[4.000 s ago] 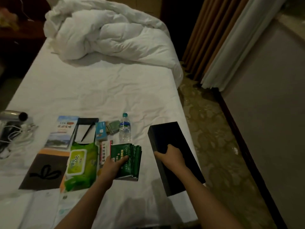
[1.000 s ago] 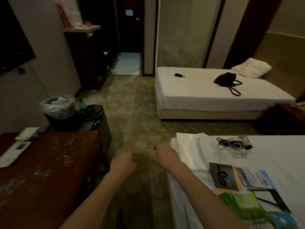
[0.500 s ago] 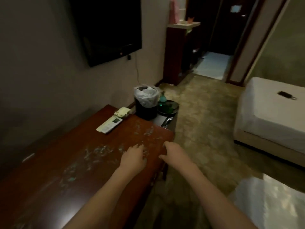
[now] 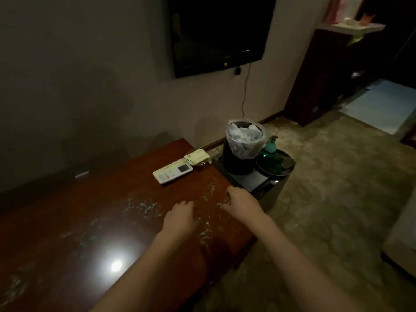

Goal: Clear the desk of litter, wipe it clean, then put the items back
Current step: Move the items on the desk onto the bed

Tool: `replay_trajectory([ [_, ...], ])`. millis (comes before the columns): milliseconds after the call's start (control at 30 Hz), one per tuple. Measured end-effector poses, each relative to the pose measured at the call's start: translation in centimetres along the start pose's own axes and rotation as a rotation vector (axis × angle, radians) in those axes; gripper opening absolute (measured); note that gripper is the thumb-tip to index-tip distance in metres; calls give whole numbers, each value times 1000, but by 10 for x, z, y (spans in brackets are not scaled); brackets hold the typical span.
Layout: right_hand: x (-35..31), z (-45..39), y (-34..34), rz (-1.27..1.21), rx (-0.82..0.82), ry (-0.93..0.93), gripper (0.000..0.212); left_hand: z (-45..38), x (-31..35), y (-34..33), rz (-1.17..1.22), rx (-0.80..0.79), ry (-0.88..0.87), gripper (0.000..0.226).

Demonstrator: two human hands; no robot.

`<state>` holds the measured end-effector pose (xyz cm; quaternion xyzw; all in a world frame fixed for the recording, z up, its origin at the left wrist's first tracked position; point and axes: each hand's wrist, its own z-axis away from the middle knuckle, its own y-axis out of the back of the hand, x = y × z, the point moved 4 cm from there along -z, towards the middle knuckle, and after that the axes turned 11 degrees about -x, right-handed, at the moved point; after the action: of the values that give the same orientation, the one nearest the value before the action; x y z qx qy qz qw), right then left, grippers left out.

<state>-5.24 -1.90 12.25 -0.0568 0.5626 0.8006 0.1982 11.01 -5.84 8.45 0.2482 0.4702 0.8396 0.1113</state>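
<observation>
My left hand (image 4: 180, 218) lay palm down over the dark red-brown wooden desk (image 4: 74, 224), its fingers (image 4: 183, 204) loosely bent and holding nothing. My right hand (image 4: 242, 202) reached to the desk's far right corner, its fingers (image 4: 230, 195) curled downward; whether they pinched anything I could not tell. Pale scattered litter crumbs (image 4: 144, 207) lay on the desk, between and beside my hands. Farther back on the desk sat a white remote control (image 4: 172, 172), and past the desk's end stood a black waste bin lined with a clear plastic bag (image 4: 244, 146).
</observation>
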Motion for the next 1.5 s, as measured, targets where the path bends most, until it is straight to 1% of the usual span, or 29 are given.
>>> replay_trajectory([
  [167,-13,-60,-6,-41,-87,76,22,-33,-33,7,76,23,116,33],
  [433,-18,-130,-8,26,-193,86,34,-107,-73,32,177,35,177,36],
  [567,-7,-158,-1,12,-194,61,26,-144,-82,34,170,-12,177,41],
  [700,3,-195,1,37,-232,89,23,-180,-91,45,184,22,216,41],
  [800,2,-233,9,46,-249,125,25,-203,-103,52,213,47,256,48],
  [900,-2,-272,14,58,-263,173,33,-223,-118,58,201,58,309,62],
  [1000,-10,-304,15,61,-266,228,40,-246,-133,60,230,0,357,75],
  [1100,-24,-327,7,71,-293,321,37,-265,-139,55,213,-46,385,70],
  [1167,-35,-339,0,61,-316,386,34,-273,-143,51,201,-1,399,63],
  [1233,-44,-351,-4,53,-306,433,33,-278,-145,49,191,42,388,59],
  [1300,-55,-364,-6,60,-292,478,33,-280,-144,42,162,-1,348,64],
  [1367,-70,-378,-9,97,-295,522,33,-277,-142,33,91,-90,349,71],
  [1433,-85,-392,-16,173,-336,557,32,-273,-142,25,39,-137,395,68],
  [1500,-96,-402,-27,284,-399,575,33,-266,-144,19,79,-146,436,64],
])
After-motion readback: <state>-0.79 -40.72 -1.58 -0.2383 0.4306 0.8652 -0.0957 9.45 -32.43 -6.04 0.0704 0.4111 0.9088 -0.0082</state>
